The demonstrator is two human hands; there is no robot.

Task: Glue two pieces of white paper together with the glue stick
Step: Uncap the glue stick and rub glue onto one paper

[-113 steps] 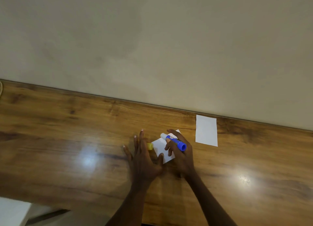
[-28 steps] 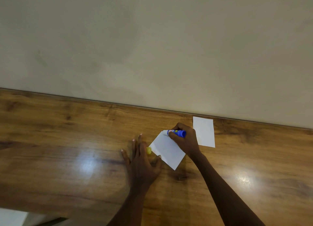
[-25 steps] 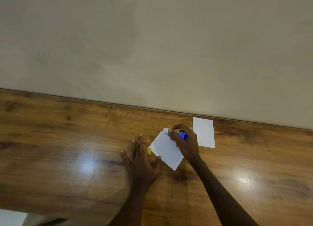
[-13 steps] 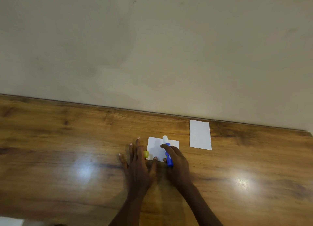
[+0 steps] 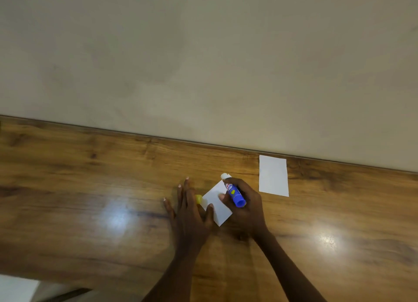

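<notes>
A small white paper (image 5: 216, 203) lies turned at an angle on the wooden table (image 5: 90, 188). My left hand (image 5: 188, 213) rests flat beside it, fingers spread, thumb pressing the paper's near left edge. My right hand (image 5: 245, 205) grips the blue glue stick (image 5: 234, 192), uncapped, its white tip down at the paper's far corner. The yellow cap (image 5: 198, 199) sits by my left index finger, against the paper's left corner. A second white paper (image 5: 273, 175) lies flat to the right, near the wall.
A plain beige wall (image 5: 203, 64) meets the table's far edge just behind the papers. At the bottom left the table's near edge shows, with pale floor (image 5: 15, 288) below it. Bright light glares lie on the wood left and right of my hands.
The paper has turned from square to angled again. My right hand has swung the glue stick so its tip points toward the far corner. My left hand has stayed put.
</notes>
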